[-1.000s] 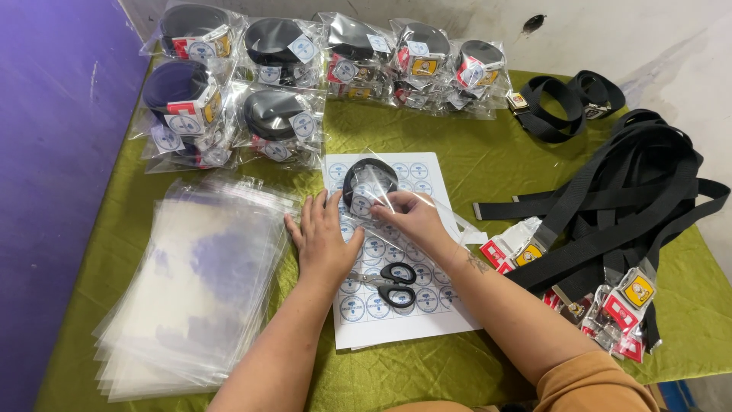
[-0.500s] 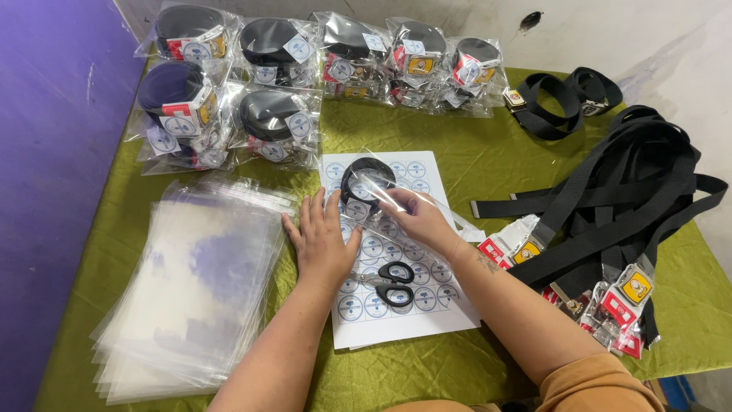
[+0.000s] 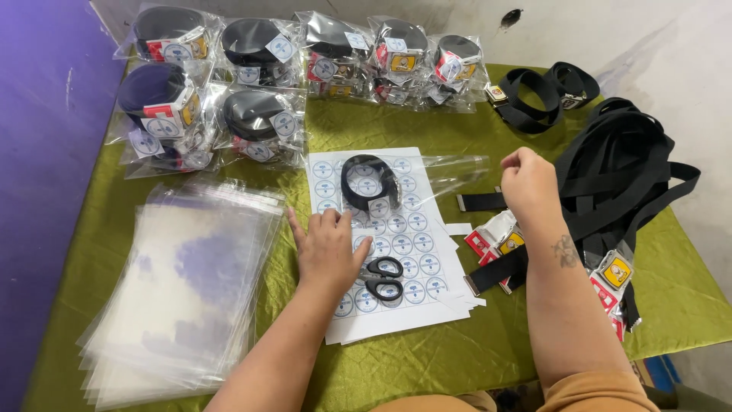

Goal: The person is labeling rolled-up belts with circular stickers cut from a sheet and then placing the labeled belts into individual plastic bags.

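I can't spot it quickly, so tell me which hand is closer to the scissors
Left. The left hand lies flat on the sticker sheet, beside the scissors. The right hand is raised, off toward the belts.

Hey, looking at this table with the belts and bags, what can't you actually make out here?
Head view only:
- Right hand: closed fist, its own fingers hide whether it pinches anything.
- Sticker sheet: left hand and scissors cover part; sticker designs too small.
- Stack of clear bags: count unclear, layers overlap.
- Loose belts: tangled, number unclear.
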